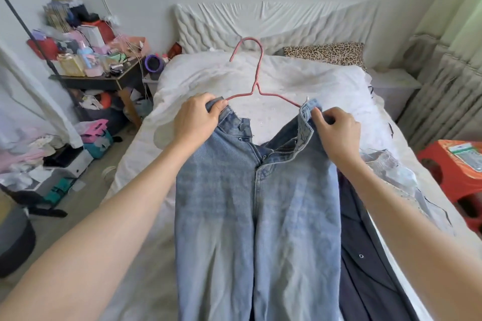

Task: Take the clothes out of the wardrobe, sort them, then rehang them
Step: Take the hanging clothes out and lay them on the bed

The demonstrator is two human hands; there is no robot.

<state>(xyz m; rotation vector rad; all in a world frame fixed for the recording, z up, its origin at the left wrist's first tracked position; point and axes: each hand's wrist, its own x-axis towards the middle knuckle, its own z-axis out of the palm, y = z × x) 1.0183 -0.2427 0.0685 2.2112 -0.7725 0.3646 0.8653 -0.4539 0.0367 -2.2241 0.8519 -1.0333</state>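
Light blue jeans (258,206) lie lengthwise on the bed, fly unzipped and waistband spread apart. A pink wire hanger (257,75) sits at the waistband, hook pointing toward the headboard, its two arms running into the waistband corners. My left hand (198,118) pinches the left waistband corner at the hanger's left arm. The right waistband corner is gripped by my right hand (336,130) where the hanger's other arm ends. A dark navy garment (365,268) with snap buttons lies under and right of the jeans.
The white-sheeted bed (208,81) fills the middle, with a leopard-print pillow (326,53) at its head. A cluttered dark side table (104,78) and floor clutter stand left. A red plastic stool (453,177) is at the right. A pale garment (396,172) lies crumpled by my right arm.
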